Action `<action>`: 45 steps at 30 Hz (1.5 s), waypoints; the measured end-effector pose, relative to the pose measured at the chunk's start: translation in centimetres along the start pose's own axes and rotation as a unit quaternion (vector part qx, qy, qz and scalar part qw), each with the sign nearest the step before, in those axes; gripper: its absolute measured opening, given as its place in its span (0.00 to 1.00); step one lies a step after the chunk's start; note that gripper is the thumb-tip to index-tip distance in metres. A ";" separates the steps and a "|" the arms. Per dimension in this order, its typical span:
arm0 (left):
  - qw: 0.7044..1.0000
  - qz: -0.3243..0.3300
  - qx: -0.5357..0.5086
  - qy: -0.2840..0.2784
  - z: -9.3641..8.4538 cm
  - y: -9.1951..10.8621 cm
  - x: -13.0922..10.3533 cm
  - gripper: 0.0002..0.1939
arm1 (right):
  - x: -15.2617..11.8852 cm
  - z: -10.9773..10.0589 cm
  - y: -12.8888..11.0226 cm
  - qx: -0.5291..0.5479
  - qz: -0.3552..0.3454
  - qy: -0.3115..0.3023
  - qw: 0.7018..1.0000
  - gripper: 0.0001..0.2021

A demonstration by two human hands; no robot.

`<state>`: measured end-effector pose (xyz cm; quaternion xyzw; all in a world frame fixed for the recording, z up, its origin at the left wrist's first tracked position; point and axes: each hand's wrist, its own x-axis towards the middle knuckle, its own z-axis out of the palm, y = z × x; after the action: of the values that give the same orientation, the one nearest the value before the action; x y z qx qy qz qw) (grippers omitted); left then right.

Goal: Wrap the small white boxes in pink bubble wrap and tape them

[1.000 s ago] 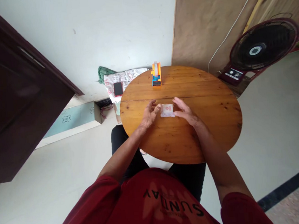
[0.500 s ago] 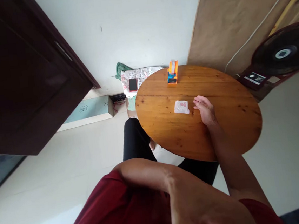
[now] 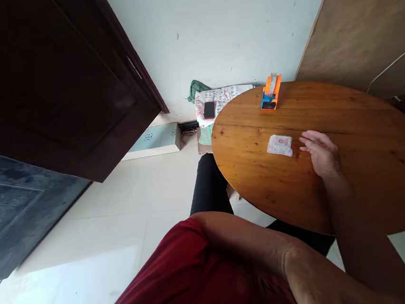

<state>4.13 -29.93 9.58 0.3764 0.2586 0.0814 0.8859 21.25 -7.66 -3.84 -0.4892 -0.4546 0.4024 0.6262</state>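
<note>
My right hand (image 3: 322,154) is held over the wooden table (image 3: 247,167), just right of a small flat whitish plastic packet (image 3: 279,145) with red print. Its fingers stretch toward the packet with a gap between, and nothing is in them. Farther back on the table stands an orange and blue tape dispenser (image 3: 271,93) carrying a roll of tape. My left arm is bent across my body at the bottom, and its hand lies outside the picture.
Left of the table, a dark phone (image 3: 209,110) with a red edge rests on a printed white sack (image 3: 239,91). Green cloth (image 3: 196,89) lies behind it. A long pale box (image 3: 156,139) sits on the floor by the dark door (image 3: 55,80).
The view has swung left, so the table and everything on it appear farther right. My right hand keeps its place beside the packet. My left hand stays out of sight.
</note>
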 end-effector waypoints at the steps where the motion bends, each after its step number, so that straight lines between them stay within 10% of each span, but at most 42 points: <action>1: 1.000 0.015 0.002 0.024 -0.1 0.4 0.6 0.37 | 0.0 0.0 -0.1 -0.001 0.000 -0.001 1.000 0.21; 6: 0.986 0.070 0.122 0.095 -0.5 1.1 2.5 0.32 | -0.3 0.2 -0.5 -0.016 -0.001 -0.007 1.000 0.18; 16: 0.939 0.144 0.279 -0.143 -7.1 4.4 -1.5 0.22 | -0.4 -0.1 -0.5 -0.060 0.007 -0.029 0.998 0.19; 21: 0.840 0.348 0.243 0.337 -16.1 5.6 0.4 0.15 | -1.4 0.2 -2.5 -0.143 0.002 -0.142 0.979 0.28; 23: 0.806 0.332 0.234 0.431 -19.6 6.3 2.5 0.17 | -1.6 0.5 -2.9 -0.194 0.004 -0.170 0.966 0.36; 27: 0.832 0.260 0.200 0.447 -22.8 8.1 5.9 0.29 | -2.0 0.9 -2.6 -0.230 -0.021 -0.173 0.958 0.41; 35: 0.867 0.207 0.178 0.417 -23.1 9.0 8.4 0.45 | -1.9 1.0 -0.8 -0.244 -0.022 -0.138 0.960 0.36; 45: 0.865 0.292 0.153 0.379 -24.1 7.8 8.6 0.35 | -2.0 0.7 -2.5 -0.205 -0.003 -0.179 0.962 0.34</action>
<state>-0.68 -6.48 -2.28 0.5059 0.4619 0.4322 0.5864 20.18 -9.89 -1.71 -0.5255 -0.6336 0.3794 0.4225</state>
